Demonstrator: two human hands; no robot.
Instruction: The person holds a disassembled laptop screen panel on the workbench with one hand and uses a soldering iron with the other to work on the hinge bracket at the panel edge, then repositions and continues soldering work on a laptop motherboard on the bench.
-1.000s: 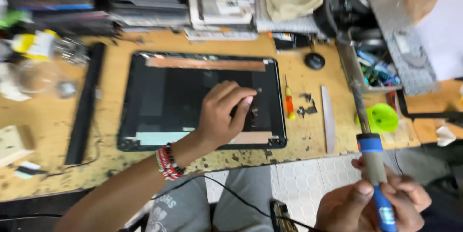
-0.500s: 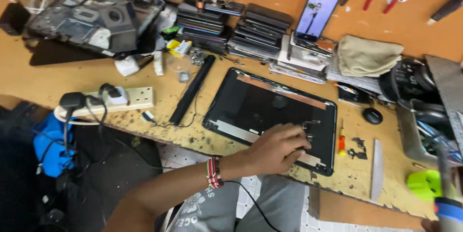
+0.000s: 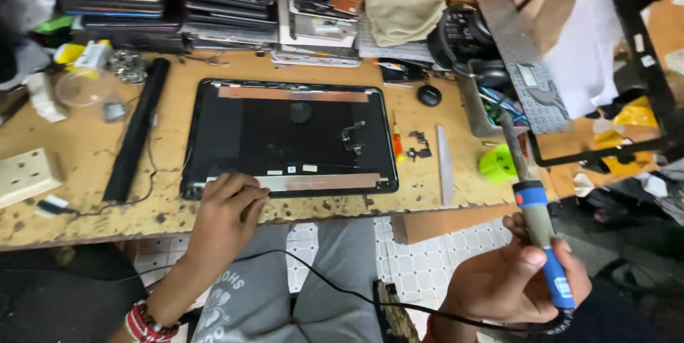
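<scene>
Left hand (image 3: 226, 208) fingers pressed flat on near-left edge of black rectangular plastic laptop lid shell (image 3: 292, 136), centre bench. Right hand (image 3: 516, 282) fist clenches blue-handled soldering iron (image 3: 531, 200), near right; hot tip may scorch trailing black cord (image 3: 342, 286).

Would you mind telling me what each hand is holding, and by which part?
The right hand grips a soldering iron by its blue handle. The left hand holds nothing; it rests on the laptop lid.

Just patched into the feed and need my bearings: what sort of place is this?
Most likely a small laptop repair workbench. The right hand holds a soldering iron, the left hand rests on an opened black laptop lid shell, and stacked laptops line the back of the worn wooden bench.
</scene>
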